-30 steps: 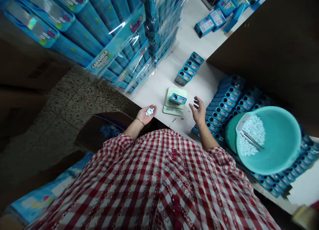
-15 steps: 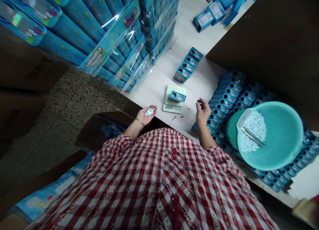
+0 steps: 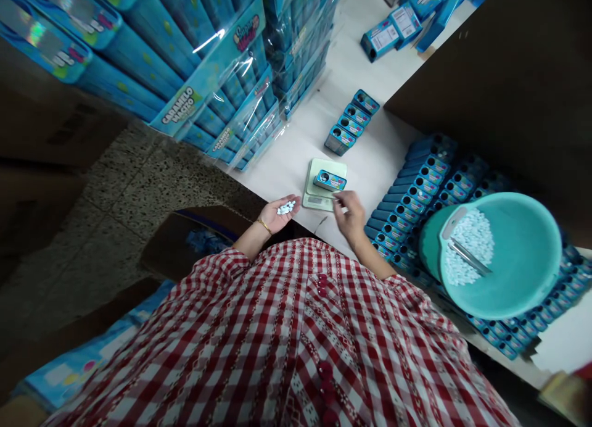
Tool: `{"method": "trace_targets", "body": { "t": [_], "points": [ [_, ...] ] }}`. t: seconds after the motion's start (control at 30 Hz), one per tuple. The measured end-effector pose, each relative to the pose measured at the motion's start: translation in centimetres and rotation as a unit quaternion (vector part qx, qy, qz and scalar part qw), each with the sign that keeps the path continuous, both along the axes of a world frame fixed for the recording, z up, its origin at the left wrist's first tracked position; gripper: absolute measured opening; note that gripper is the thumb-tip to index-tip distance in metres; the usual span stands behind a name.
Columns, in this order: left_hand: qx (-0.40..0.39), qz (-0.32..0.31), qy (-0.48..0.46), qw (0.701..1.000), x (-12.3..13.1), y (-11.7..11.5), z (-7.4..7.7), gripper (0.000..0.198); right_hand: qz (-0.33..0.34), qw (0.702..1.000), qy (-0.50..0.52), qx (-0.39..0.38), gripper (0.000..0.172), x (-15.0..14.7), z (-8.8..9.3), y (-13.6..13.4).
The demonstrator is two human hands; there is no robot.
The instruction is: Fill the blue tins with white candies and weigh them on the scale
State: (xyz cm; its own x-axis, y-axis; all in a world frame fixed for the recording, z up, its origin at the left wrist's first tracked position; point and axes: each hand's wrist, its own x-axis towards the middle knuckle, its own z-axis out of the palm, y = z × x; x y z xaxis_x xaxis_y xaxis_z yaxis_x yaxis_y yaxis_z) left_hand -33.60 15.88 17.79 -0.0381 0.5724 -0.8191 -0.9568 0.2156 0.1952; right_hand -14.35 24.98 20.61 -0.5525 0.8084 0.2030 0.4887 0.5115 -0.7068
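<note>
My left hand is palm up and cupped, with a small heap of pale blue-white candies lying in it. It is just to the left of a pale green digital scale. On the scale's plate stands a small blue candy box with a round hole in its top. My right hand is at the scale's lower right corner, its fingers bent and their tips blurred. I cannot make out anything between them.
Several blue boxes stand in a row behind the scale. Further rows of boxes and a turquoise tub of candies with a metal scoop are on the right. Plastic-wrapped display packs are stacked at left.
My right hand has moved left from beside the box rows to the scale. My left hand, still bearing the candies, has shifted slightly right towards the scale.
</note>
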Motion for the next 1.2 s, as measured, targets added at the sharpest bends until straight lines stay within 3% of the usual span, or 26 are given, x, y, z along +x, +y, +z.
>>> {"method": "trace_targets", "body": {
  "t": [0.07, 0.13, 0.27, 0.4, 0.53, 0.67, 0.8, 1.03, 1.2],
  "points": [
    [0.013, -0.031, -0.003, 0.999, 0.9, 0.0, 0.3, 0.031, 0.104, 0.992, -0.068, -0.003, 0.029, -1.2, 0.3, -1.9],
    [0.033, -0.064, -0.006, 0.997, 1.9, 0.0, 0.7, 0.032, 0.160, 0.976, -0.145, 0.008, 0.033, -2.2, 0.3, -3.0],
    [0.085, -0.102, -0.009, 0.991, 3.2, 0.6, 1.6, 0.034, 0.196, 0.954, -0.228, 0.020, 0.030, -3.0, 0.2, -2.5],
    [0.096, -0.087, -0.024, 0.991, 3.3, 2.1, 2.3, 0.036, 0.194, 0.962, -0.190, 0.014, 0.028, -2.6, 0.7, -0.2],
    [0.102, -0.064, -0.024, 0.992, 2.7, 3.6, 2.7, 0.035, 0.144, 0.983, -0.110, 0.020, 0.028, -2.8, 1.6, 2.2],
    [0.096, -0.048, -0.007, 0.994, 1.7, 4.0, 2.9, 0.034, 0.077, 0.991, -0.108, 0.012, 0.025, -3.5, 1.5, 4.6],
    [0.075, -0.038, 0.011, 0.996, 0.5, 2.7, 2.7, 0.033, 0.039, 0.998, -0.054, -0.012, 0.019, -2.8, 1.1, 5.7],
    [0.000, 0.028, 0.040, 0.999, -2.3, -1.0, 1.1, 0.035, -0.142, 0.985, 0.073, -0.064, 0.015, 1.2, 0.8, 4.8],
    [-0.009, 0.036, 0.050, 0.998, -2.7, -1.8, 0.4, 0.032, -0.168, 0.978, 0.100, -0.069, 0.014, 2.2, 0.2, 4.4]
  ]
}}
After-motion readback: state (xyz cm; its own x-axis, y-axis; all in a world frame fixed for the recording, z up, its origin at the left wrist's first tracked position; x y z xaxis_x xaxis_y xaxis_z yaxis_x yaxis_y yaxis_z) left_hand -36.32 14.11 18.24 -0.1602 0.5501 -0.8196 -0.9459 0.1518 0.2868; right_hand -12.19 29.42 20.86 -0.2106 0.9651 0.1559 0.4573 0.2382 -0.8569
